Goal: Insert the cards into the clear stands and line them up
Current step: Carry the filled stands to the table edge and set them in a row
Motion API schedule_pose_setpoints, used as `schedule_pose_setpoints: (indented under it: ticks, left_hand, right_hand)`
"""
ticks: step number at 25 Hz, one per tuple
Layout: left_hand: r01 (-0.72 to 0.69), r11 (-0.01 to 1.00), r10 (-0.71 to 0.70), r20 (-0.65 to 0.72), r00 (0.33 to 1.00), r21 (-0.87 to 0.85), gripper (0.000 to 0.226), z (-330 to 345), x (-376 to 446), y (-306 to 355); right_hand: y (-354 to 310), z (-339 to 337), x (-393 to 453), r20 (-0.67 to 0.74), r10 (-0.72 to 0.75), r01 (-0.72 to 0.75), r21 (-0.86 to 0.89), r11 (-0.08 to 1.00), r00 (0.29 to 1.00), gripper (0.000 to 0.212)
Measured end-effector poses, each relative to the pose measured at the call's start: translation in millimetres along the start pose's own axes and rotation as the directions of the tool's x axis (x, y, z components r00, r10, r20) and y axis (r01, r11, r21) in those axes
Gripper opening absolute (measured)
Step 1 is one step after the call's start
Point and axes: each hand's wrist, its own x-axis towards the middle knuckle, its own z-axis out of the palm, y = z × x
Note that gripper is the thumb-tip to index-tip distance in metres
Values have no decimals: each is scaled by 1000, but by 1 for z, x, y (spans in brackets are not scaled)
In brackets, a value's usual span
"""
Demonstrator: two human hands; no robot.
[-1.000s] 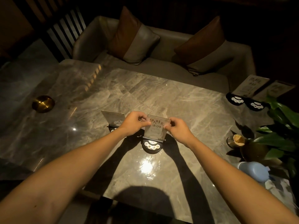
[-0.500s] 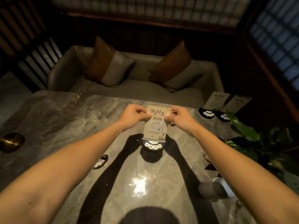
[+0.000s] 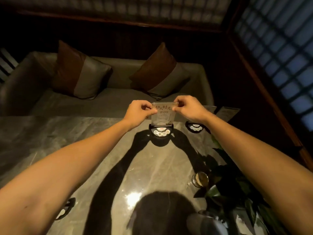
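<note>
A clear stand (image 3: 163,116) with a printed card inside stands upright on its black base (image 3: 160,132), far across the marble table (image 3: 50,133). My left hand (image 3: 138,110) pinches its top left corner. My right hand (image 3: 188,107) pinches the top right corner. Just to the right, two more stands with cards (image 3: 227,111) sit at the table's far right edge, one black base (image 3: 194,127) partly behind my right forearm. Another black base (image 3: 65,209) lies near my left forearm, mostly hidden.
A grey sofa with two brown-and-grey cushions (image 3: 81,73) sits beyond the table. A leafy plant (image 3: 237,184), a small glass (image 3: 200,178) and a pale rounded object (image 3: 206,224) crowd the near right. A latticed window fills the right wall.
Both hands have carried the stand with its card farther across the table and to the right, nearer the two stands at the far right. My view has tilted up.
</note>
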Motion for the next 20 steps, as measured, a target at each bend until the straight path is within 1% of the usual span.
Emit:
schedule_pose_setpoints:
  ticks: [4, 7, 9, 11, 12, 14, 20]
  left_hand:
    - [2, 999, 1, -60, 998, 38, 6, 43, 44, -6]
    - [14, 998, -8, -81, 997, 66, 11, 73, 70, -16]
    - [28, 997, -22, -76, 997, 72, 12, 87, 87, -24]
    - [65, 997, -62, -67, 996, 44, 8, 98, 100, -34]
    - [82, 996, -80, -58, 995, 35, 11, 103, 105, -37]
    - [105, 994, -103, -47, 994, 31, 16, 114, 112, -44]
    - [115, 992, -114, -16, 993, 60, 17, 130, 126, -54]
  right_hand:
    - [43, -15, 34, 1, 27, -27, -133, 991, 1000, 3]
    - [75, -18, 56, -2, 26, -26, -211, 977, 1000, 6]
    - [94, -18, 67, -6, 31, -32, -223, 974, 999, 9]
    - [113, -15, 74, 7, 40, -37, -214, 976, 999, 14]
    - [121, -13, 76, 20, 48, -43, -212, 976, 999, 16]
    - [137, -9, 79, 46, 73, -60, -227, 972, 996, 16]
    - [159, -5, 84, 78, 119, -100, -215, 971, 990, 16]
